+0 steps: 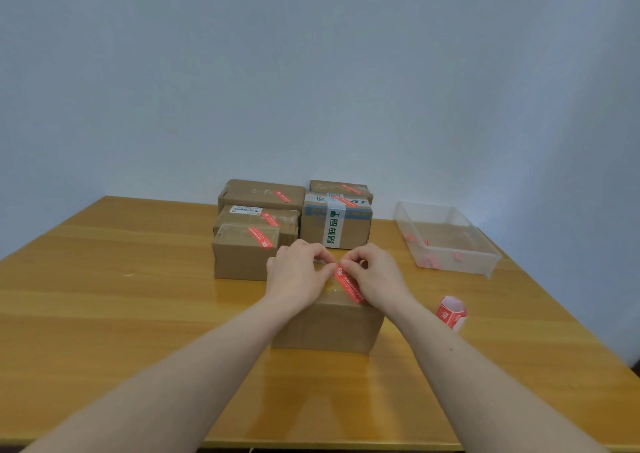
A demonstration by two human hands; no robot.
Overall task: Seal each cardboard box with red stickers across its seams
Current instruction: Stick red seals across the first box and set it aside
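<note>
A brown cardboard box [332, 324] stands on the table in front of me. A long red sticker [348, 283] lies slanted across its top. My left hand [299, 274] and my right hand [375, 274] rest on the box top, and the fingertips of both pinch the sticker's far end. Behind it stand several more boxes, each with a red sticker on top: a small near one [242, 258], two stacked behind it [258, 196], and a box with green-printed tape [334, 226].
A roll of red stickers [451, 313] lies on the wooden table [104, 297] to the right of the box. At the far right stands a clear plastic tray [446, 236] with a few red scraps in it. A plain wall rises behind the table.
</note>
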